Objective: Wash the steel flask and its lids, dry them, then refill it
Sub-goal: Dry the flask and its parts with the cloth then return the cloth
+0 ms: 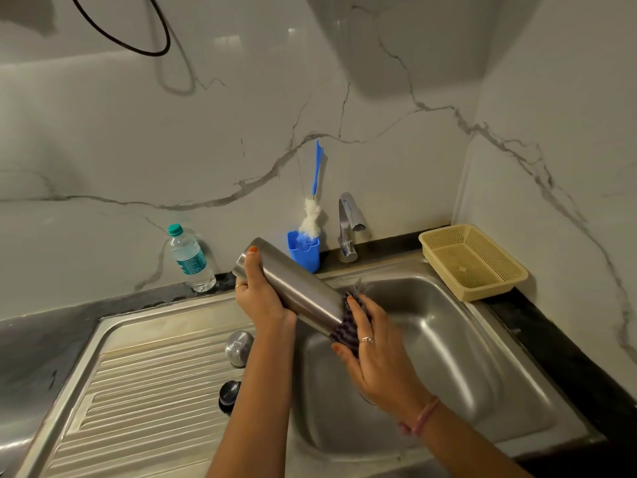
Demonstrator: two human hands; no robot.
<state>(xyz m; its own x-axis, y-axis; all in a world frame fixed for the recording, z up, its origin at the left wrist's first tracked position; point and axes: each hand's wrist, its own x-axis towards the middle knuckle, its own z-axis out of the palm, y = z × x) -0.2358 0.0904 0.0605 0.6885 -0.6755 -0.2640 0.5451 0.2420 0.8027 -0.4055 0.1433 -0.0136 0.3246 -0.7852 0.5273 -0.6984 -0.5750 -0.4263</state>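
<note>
— So, what are our fingers doing?

— Our left hand (263, 298) wraps its fingers round the steel flask (293, 282), thumb up near one end. Our right hand (370, 346) presses a dark scrub pad (344, 326) on the flask's other end, fingers curled round the pad.

— Where is the flask?

— We hold it tilted over the sink (448, 339), not touching it.

— And the lids?

— The round steel lid (238, 343) and the black lid (229, 395) sit on the ribbed drain board (138, 408), just left of our left arm.

— What is behind?

— A blue brush holder (305, 251) with a brush (312, 208), the tap (348, 225), a water bottle (191, 258), and a yellow basket (482, 267) on the counter.
</note>
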